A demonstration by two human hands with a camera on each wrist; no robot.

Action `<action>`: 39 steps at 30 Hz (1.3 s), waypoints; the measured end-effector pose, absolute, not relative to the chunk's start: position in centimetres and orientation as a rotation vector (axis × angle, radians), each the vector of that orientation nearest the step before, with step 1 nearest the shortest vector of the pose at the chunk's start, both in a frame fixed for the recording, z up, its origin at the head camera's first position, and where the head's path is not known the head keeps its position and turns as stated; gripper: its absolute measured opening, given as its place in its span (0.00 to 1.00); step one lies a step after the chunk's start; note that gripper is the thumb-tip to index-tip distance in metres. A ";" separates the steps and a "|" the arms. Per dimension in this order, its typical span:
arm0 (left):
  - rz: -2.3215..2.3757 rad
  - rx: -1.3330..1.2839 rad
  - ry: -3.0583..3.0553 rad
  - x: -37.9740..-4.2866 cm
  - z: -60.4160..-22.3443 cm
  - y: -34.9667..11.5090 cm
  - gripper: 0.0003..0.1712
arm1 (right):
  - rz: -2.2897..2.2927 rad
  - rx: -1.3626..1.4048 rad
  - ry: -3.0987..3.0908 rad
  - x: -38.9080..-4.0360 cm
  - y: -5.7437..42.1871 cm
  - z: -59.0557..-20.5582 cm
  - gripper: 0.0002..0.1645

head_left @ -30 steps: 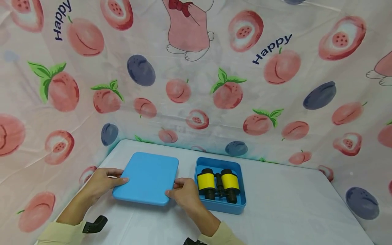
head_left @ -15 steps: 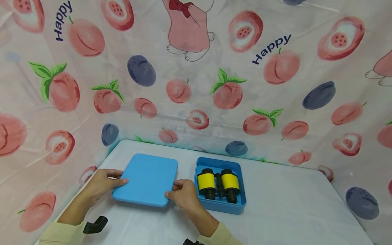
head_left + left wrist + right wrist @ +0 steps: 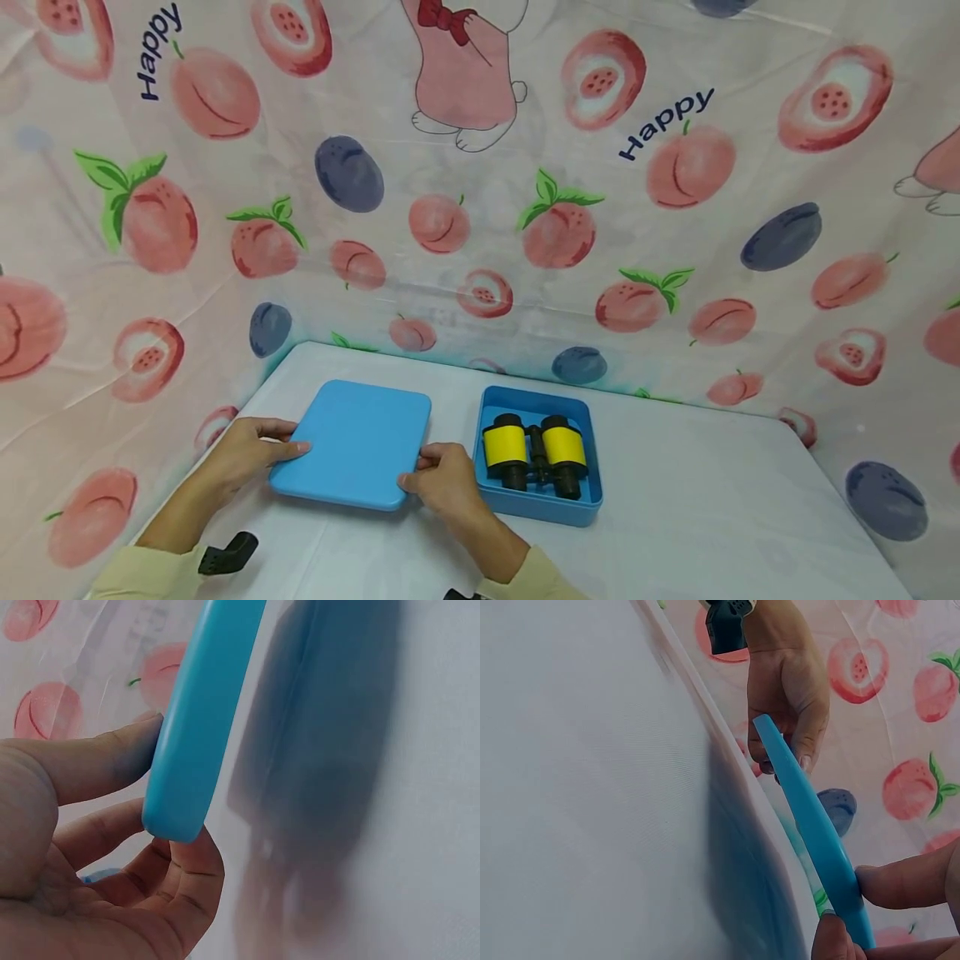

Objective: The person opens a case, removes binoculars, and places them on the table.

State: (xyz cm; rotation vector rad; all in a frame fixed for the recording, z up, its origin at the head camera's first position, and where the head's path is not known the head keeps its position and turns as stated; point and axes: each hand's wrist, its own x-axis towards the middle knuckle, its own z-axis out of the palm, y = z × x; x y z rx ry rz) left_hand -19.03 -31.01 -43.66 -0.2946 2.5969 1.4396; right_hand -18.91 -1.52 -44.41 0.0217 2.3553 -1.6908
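Both hands hold a flat blue lid (image 3: 352, 446) above the white table, left of a blue box. My left hand (image 3: 251, 454) pinches its left edge, thumb on top and fingers below. At the right edge my right hand (image 3: 446, 479) pinches it between thumb and fingers. In the left wrist view the lid (image 3: 202, 720) casts a shadow on the cloth, apart from it. The right wrist view shows the lid (image 3: 810, 817) edge-on. Inside the open box (image 3: 536, 506), beside the right hand, lie black and yellow toy binoculars (image 3: 536, 454).
A white cloth covers the table (image 3: 712, 500). Behind and at the left stands a fruit-printed curtain (image 3: 480, 208). Black camera mounts (image 3: 228, 554) stick out from the wrists near the beige sleeves.
Both hands have brought the lid slightly down and to the left, toward the person. The box and the binoculars have stayed in place.
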 end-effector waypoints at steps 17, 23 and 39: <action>1.409 -0.303 2.606 -19.0 -44.0 -31.5 0.43 | -1.624 0.059 2.381 -18.9 -2.4 -44.8 0.29; 1.379 -0.286 2.644 -19.0 -44.0 -31.9 0.42 | -1.604 0.054 2.413 -19.0 -2.7 -45.0 0.28; 1.343 -0.289 2.678 -19.1 -44.6 -32.5 0.41 | -1.582 0.032 2.434 -19.2 -3.4 -45.3 0.27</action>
